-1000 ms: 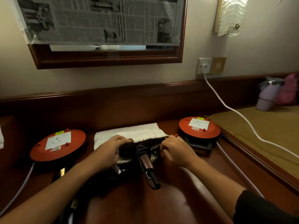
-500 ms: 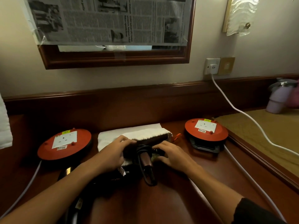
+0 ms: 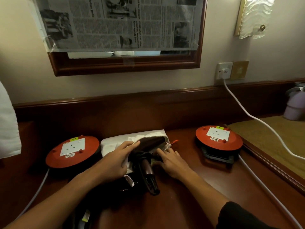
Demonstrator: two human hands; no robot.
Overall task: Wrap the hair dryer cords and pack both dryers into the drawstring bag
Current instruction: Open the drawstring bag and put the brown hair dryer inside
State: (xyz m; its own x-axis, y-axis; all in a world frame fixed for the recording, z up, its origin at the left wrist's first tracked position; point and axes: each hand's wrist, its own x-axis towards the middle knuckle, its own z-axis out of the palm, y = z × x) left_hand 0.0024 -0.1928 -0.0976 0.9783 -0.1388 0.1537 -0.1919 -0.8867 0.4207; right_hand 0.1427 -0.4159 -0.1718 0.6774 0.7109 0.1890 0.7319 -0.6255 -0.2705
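Both hands are down at the mouth of the white drawstring bag (image 3: 115, 142), which lies against the back edge of the desk (image 3: 181, 204) between two red cable reels. Her or his left hand (image 3: 115, 161) rests on the bag's near lip with fingers fairly straight, the fingertips touching the dark hair dryer (image 3: 148, 144) and seeming to pin the cloth; whether it actually pinches the fabric I cannot tell. Her or his right hand (image 3: 171, 161) lies flat and relaxed just beside the dryer's handle, gripping nothing. That dryer has its barrel partly inside the bag's opening, its handle, with cord wound round it, sticking out toward the front edge. A second dark shape, probably the other dryer (image 3: 125, 184), lies below the left wrist, too shadowed to be sure. To finish this step cleanly, I would hold the lip wide with the left fingers and push the handle in, keeping the cord loops from catching on the hem. Both forearms reach in low from the front edge, wrists nearly level.
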